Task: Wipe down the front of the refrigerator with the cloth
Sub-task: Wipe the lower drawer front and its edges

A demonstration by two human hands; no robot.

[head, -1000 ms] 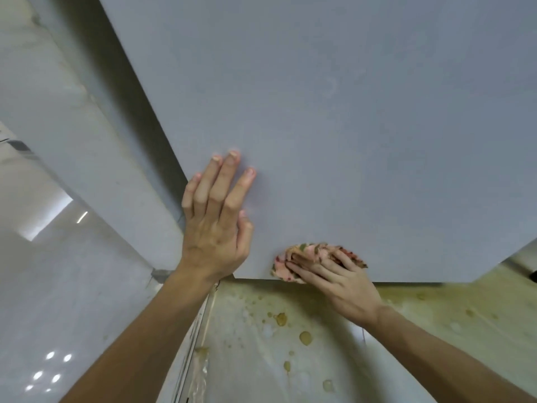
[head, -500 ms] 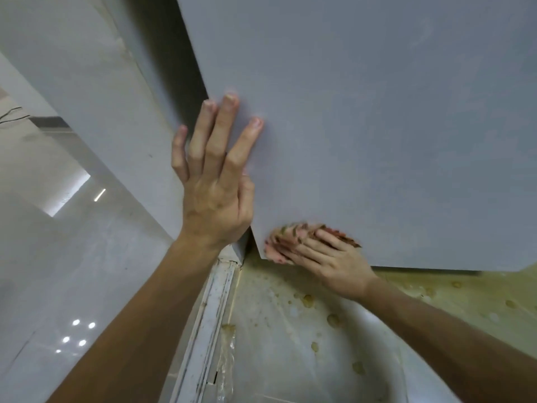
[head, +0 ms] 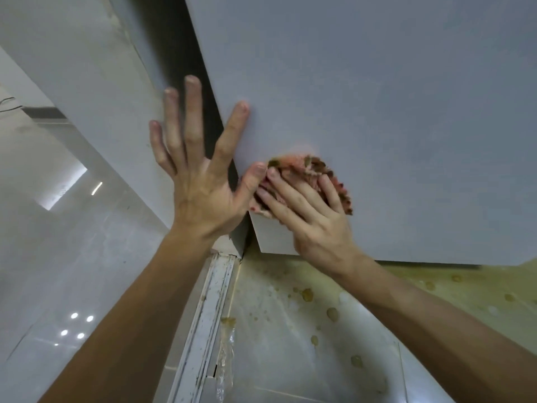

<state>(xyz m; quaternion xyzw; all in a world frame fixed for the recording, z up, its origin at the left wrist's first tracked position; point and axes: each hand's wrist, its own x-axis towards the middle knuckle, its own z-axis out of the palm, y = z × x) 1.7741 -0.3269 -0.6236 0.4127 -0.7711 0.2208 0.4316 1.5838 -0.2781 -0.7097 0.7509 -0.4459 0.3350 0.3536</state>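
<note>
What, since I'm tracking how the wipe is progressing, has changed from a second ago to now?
The right hand slid the cloth leftward along the bottom edge of the refrigerator door to its left corner, then slightly up. The left hand shifted left and spread its fingers, now straddling the door's left edge. Unchanged: right hand presses the cloth against the door; left hand holds nothing.

Pale floor (head: 276, 373): yellow-brown spill (head: 465, 289), scattered droplets (head: 333, 314), white threshold strip (head: 209, 315) at left.
</note>
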